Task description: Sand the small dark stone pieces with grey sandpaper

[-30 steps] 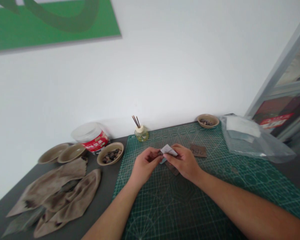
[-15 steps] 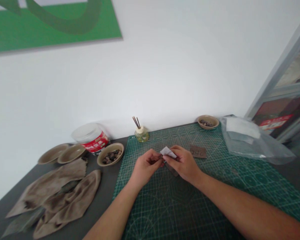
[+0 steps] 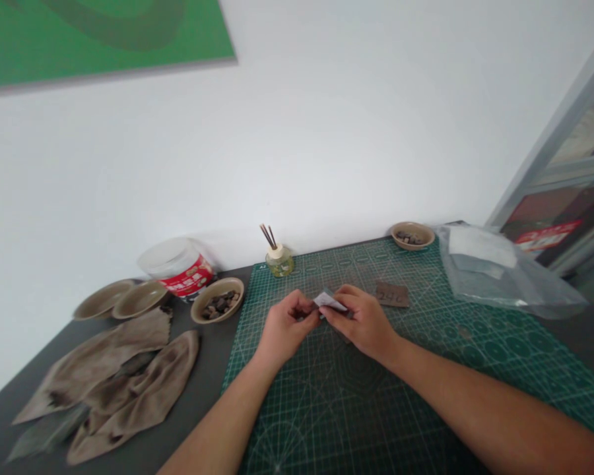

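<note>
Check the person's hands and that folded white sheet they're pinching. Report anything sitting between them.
Nothing visible does. The left hand and right hand both touch the folded white sheet directly, pinching it from either side above the green cutting mat.

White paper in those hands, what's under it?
A dark flat piece sticks out from under the white paper, between the left hand and right hand. The hands cover most of it, so its whole shape cannot be seen.
</note>
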`<state>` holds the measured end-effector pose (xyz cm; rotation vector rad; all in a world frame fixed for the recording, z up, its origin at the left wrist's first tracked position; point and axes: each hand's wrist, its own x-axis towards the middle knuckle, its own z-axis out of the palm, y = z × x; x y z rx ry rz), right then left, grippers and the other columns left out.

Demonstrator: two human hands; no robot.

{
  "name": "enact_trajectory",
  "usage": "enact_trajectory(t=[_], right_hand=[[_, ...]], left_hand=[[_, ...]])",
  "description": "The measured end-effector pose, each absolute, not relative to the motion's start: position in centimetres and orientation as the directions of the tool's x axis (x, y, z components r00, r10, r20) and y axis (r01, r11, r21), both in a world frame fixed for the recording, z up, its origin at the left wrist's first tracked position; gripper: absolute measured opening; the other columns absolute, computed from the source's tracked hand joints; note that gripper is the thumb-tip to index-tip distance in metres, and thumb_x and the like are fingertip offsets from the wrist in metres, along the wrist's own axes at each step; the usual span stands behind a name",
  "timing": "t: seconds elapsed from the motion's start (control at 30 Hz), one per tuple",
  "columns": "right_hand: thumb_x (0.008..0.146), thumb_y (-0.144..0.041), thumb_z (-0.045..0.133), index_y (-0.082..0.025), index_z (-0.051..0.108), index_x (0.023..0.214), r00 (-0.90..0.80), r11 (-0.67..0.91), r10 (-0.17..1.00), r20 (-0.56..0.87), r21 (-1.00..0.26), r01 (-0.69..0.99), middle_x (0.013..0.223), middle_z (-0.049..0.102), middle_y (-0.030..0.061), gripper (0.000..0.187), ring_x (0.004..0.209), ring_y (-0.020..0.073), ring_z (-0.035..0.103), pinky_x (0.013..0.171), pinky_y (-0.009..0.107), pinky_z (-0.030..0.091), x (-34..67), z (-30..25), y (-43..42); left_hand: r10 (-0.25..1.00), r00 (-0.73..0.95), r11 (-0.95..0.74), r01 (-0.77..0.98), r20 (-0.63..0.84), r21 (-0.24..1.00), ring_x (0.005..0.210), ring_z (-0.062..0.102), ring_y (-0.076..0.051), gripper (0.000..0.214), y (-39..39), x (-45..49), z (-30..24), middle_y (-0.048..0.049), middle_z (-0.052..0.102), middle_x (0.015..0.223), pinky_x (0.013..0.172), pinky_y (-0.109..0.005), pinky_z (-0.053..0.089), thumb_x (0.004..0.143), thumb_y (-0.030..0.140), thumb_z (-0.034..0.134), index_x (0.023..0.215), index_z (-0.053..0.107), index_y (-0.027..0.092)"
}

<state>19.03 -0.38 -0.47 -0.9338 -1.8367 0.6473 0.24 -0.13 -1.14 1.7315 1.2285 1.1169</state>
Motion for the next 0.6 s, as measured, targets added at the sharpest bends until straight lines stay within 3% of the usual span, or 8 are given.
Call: enact_trajectory(t=[0.2, 0.37, 0.6], right_hand=[[0.086, -0.025, 0.063, -0.021, 0.069, 0.085, -0.274, 0.577, 0.815, 0.510, -0.755, 0.312, 0.080, 0.061, 0.0010, 0.007, 0.073, 0.0139, 0.059, 0.067, 0.025, 0.044, 19.0, -0.6, -0.2], [0.085, -0.024, 0.065, -0.019, 0.068, 0.075, -0.160, 0.510, 0.858, 0.488, -0.773, 0.378, 0.077, 0.061, 0.0005, 0.011, 0.072, 0.0142, 0.059, 0.066, 0.026, 0.043, 19.3, -0.9, 0.6], [0.085, -0.023, 0.065, -0.021, 0.070, 0.085, -0.214, 0.564, 0.826, 0.522, -0.772, 0.295, 0.083, 0.063, 0.0020, 0.006, 0.078, 0.0155, 0.061, 0.071, 0.027, 0.046, 19.1, -0.3, -0.1]], left_hand=[[0.954, 0.168, -0.291, 0.319, 0.249, 0.902, 0.060, 0.053, -0.010, 0.018, -0.2, 0.4, -0.8, 0.0031, 0.057, 0.065, 0.057, -0.021, 0.041, 0.075, 0.023, 0.068, 0.071, 0.052, 0.018], [0.950, 0.153, -0.298, 0.181, 0.273, 0.937, 0.085, 0.064, -0.017, 0.020, 0.1, 0.5, -0.7, -0.0046, 0.068, 0.091, 0.075, -0.028, 0.049, 0.074, 0.020, 0.069, 0.071, 0.050, 0.018], [0.970, 0.169, -0.209, 0.220, 0.174, 0.953, 0.057, 0.057, -0.011, 0.015, 0.2, 0.3, -0.8, 0.0027, 0.061, 0.062, 0.055, -0.021, 0.041, 0.076, 0.026, 0.069, 0.081, 0.057, 0.018]])
